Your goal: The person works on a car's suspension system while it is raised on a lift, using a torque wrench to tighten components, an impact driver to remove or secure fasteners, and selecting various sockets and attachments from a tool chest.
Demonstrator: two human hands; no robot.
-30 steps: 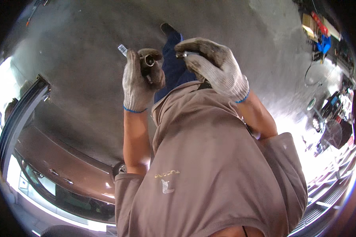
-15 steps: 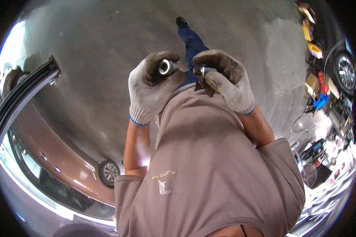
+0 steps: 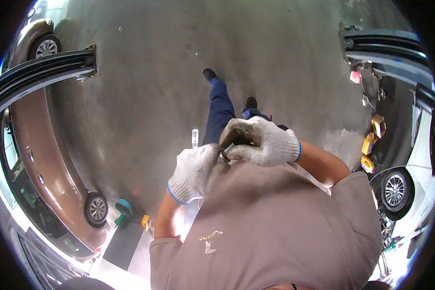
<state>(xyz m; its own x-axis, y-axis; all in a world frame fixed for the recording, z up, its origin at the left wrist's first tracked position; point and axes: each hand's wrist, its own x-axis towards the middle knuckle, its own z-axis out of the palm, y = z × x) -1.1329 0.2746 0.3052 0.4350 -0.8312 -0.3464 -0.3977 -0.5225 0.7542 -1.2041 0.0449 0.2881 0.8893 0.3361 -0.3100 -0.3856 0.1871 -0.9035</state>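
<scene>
Near the centre of the frame, the gloved left hand [image 3: 198, 169] was curled closed, a clear stick [image 3: 195, 138] jutting up from it. Beside it, the gloved right hand [image 3: 262, 141] pinched a small metal piece [image 3: 224, 155] between the two gloves, partly hidden. Beyond lay the grey floor [image 3: 145, 111], a brown car [image 3: 50, 169] at left and a white car [image 3: 423, 164] at right.

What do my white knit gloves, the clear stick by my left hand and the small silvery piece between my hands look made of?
White knit gloves: probably cotton yarn, matte, showing ribbed texture and dark staining. Clear slim stick: likely glossy plastic, being transparent with glints, though glass isn't ruled out. Small silvery rounded piece: seemingly polished metal, from its shine, but mostly covered.
</scene>
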